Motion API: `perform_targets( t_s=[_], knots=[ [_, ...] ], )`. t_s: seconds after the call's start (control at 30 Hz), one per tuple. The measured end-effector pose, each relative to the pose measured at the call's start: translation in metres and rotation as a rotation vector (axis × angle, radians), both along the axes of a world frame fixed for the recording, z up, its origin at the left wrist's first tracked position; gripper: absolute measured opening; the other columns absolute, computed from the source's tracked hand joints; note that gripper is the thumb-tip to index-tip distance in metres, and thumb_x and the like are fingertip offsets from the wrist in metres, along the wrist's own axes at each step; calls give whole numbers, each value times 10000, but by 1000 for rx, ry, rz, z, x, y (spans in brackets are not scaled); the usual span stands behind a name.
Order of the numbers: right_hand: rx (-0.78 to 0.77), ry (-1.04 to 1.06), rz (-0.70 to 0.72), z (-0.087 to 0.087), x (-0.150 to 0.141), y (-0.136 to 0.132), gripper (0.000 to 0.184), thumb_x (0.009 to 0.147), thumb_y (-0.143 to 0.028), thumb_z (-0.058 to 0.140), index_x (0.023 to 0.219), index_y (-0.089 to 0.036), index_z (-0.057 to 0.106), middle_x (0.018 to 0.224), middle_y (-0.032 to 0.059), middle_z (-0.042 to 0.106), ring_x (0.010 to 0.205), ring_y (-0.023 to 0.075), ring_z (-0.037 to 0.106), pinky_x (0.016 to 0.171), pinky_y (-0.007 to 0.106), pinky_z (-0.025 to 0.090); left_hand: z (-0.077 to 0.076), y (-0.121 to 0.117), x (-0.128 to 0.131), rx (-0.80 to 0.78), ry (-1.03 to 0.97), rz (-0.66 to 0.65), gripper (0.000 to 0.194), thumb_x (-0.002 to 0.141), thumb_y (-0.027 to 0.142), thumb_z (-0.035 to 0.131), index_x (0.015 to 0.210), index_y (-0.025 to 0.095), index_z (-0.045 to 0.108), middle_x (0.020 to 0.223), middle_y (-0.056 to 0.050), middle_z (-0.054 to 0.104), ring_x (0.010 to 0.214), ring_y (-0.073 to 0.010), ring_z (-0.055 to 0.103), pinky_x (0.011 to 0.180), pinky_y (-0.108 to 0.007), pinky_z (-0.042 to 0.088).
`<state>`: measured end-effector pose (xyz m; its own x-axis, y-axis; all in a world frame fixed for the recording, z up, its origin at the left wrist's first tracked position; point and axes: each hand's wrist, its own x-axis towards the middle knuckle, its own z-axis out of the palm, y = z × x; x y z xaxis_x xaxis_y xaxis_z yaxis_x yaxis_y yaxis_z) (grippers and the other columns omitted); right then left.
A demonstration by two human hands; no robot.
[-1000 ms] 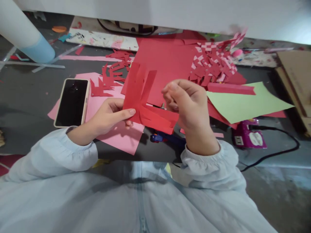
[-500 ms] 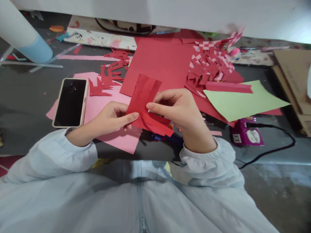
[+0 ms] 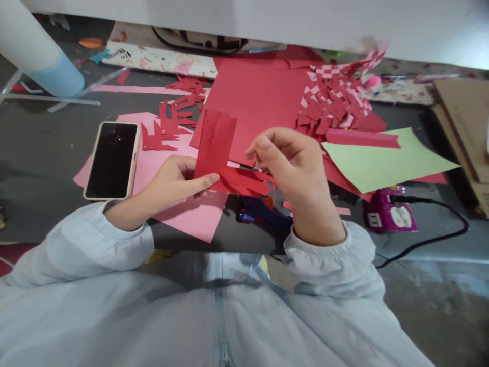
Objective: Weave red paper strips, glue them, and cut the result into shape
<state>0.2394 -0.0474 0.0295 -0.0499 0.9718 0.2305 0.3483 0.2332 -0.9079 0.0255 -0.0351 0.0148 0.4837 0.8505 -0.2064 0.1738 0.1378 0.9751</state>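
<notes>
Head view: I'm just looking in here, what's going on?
A person's left hand grips red paper strips, some pointing away from the person, others off to the right. The right hand is raised just beside them with fingers curled; whether it holds anything is unclear. A phone lies on a pink sheet at the left, and a pile of red and checkered paper pieces lies beyond the right hand.

Left grip pinched, right grip seemingly curled

No text is legible; dark handwriting on the white board blurs.
</notes>
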Motion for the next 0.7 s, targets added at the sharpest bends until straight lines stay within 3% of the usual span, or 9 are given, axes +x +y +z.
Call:
perform_targets(
  t_s=[0.13, 0.27, 0.5, 0.7],
  knots=[
    [133, -100, 71, -1, 3, -3, 392, 851, -566, 695, 664, -223, 662, 770, 42, 657, 774, 181, 619, 688, 339, 502, -1, 0, 0, -27, -4, 85, 302, 796, 364, 736, 613, 153, 620, 532, 21, 578, 460, -80, 529, 429, -189, 452],
    [98, -167, 96, -5, 0, -2, 228, 770, -398, 792, 680, -218, 684, 879, 54, 700, 866, 210, 644, 741, 361, 512, -2, 0, -1, 3, -3, 103, 301, 798, 370, 741, 624, 150, 631, 535, 17, 584, 477, -81, 536, 440, -183, 447],
    [-72, -65, 36, -3, -6, -1, 179, 790, -302, 737, 644, -223, 668, 735, 38, 718, 710, 185, 642, 695, 347, 522, 1, -1, 0, 50, 2, 79, 316, 810, 403, 739, 638, 158, 642, 557, 9, 600, 491, -88, 547, 450, -188, 457],
    [-95, -9, -21, -3, -10, -1, 182, 753, -249, 748, 607, -223, 642, 679, 22, 703, 651, 167, 626, 653, 326, 526, 2, -2, 0, 90, -17, 97, 329, 794, 419, 756, 622, 157, 653, 562, 4, 620, 505, -90, 561, 470, -190, 461]
  ],
)
